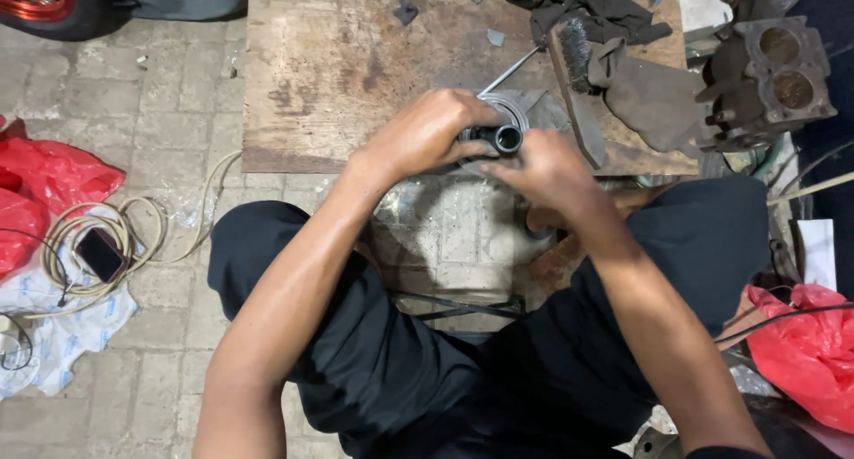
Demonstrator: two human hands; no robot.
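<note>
My left hand and my right hand meet at the near edge of a worn wooden board. Both are closed around a small dark metal tube-shaped part whose round open end faces up. Under the hands a round grey metal ring or disc rests on the board, mostly hidden. A thin metal rod runs from it toward the back right. My legs in dark trousers spread below, over a paved floor.
A greasy engine cylinder block stands at the right. Dark rags, a wire brush and metal rings lie on the board's far right. Red plastic bags, a coiled hose and a phone lie on the floor.
</note>
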